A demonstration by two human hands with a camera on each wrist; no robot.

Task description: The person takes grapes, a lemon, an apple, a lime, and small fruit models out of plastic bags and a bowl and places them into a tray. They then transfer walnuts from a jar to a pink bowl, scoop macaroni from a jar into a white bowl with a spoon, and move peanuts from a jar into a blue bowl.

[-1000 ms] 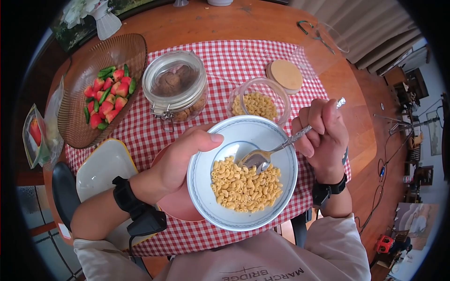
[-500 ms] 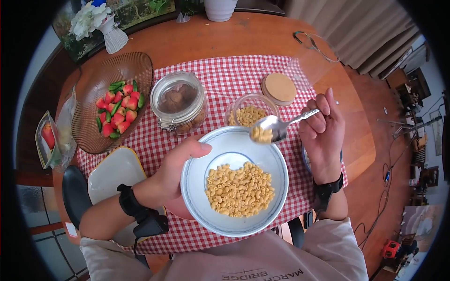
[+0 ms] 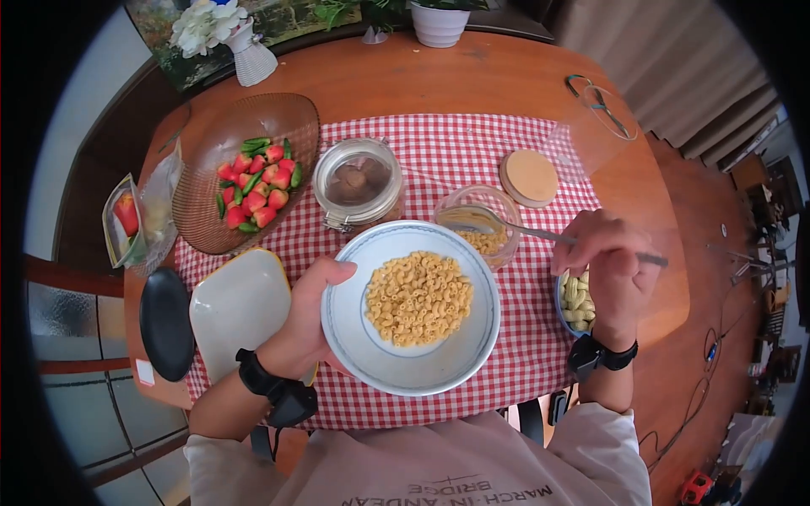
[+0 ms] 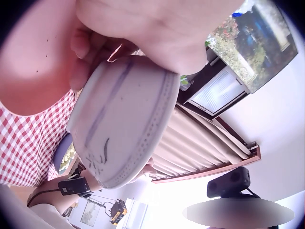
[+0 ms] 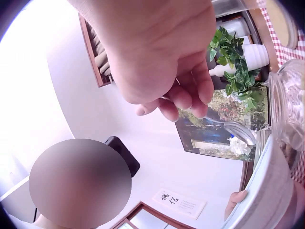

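My left hand (image 3: 305, 316) grips the near-left side of a white bowl (image 3: 409, 375) with a blue-patterned rim, thumb over the edge. Macaroni (image 3: 419, 297) covers the bowl's bottom. In the left wrist view the outer wall of the bowl (image 4: 128, 114) shows, with the fingers under it. My right hand (image 3: 612, 266) holds a metal spoon (image 3: 540, 234) by its handle. The spoon's head overlaps the mouth of a clear jar (image 3: 506, 207), in which more macaroni (image 3: 488, 243) lies. From the right wrist, the spoon (image 5: 240, 133) appears beyond the curled fingers.
A wooden lid (image 3: 529, 177) lies behind the macaroni jar. A clip-top jar (image 3: 359, 181) stands left of it. A brown glass dish (image 3: 198, 211) holds red fruit and green peppers. Peanuts (image 3: 577, 304) fill a bowl by my right wrist. A white tray (image 3: 236, 304) lies at left.
The spoon has risen out of the bowl with macaroni on it and moved away from me, over the clear jar. My left hand keeps its grip on the bowl. The head view has shifted.
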